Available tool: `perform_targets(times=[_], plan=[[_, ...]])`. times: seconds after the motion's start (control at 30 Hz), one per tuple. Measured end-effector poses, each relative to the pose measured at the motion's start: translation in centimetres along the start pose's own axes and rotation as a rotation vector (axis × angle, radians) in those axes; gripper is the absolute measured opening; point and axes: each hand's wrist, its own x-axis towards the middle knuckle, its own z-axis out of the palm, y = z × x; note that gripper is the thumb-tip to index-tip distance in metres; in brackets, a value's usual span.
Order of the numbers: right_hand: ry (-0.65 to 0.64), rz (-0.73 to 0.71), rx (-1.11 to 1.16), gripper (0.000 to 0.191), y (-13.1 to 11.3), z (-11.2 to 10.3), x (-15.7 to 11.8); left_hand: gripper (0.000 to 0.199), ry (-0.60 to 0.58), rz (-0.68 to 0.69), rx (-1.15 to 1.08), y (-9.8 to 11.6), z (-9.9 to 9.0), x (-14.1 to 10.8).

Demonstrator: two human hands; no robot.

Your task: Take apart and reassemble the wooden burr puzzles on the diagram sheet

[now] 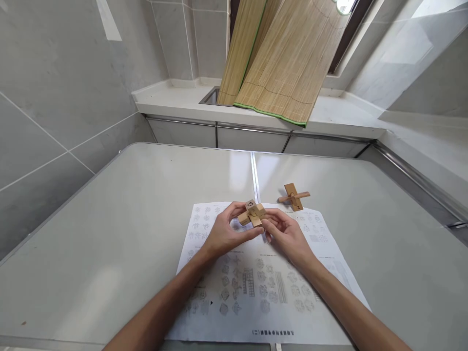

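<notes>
Between my two hands is a small wooden interlocking puzzle [252,213] of crossed blocks, with a dark mark on its top block. My left hand [227,229] grips it from the left, the thumb reaching along the near side. From the right, the fingertips of my right hand [283,229] close on its right edge; what they cover there is hidden. Under both hands lies a large printed sheet [310,326] with rows of small puzzle drawings. Just beyond my right hand, a second wooden puzzle [292,197], a flat piece crossed by a thin stick, rests near the sheet's far edge.
A pale folding table [127,209] with a metal seam [255,175] carries everything. Past its far edge runs a white counter [175,100], with a bamboo mat [281,63] leaning over a sink corner [210,96]. Grey tiled walls [73,73] stand on both sides.
</notes>
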Motion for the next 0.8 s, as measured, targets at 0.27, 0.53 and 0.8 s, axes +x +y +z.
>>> perform_targets(times=[0.27,0.53,0.8], plan=[[0.017,0.037,0.151,0.038,0.2,-0.5,0.4,0.054,-0.007,0.008,0.266,0.5,0.3,0.0],[0.107,0.082,0.196,0.048,0.5,-0.6,0.7,0.049,0.281,0.257,0.763,-1.7,-1.1,0.8],[0.102,0.120,0.254,0.045,1.2,-0.9,0.8,0.044,0.379,0.229,0.927,-2.6,-1.6,0.9]])
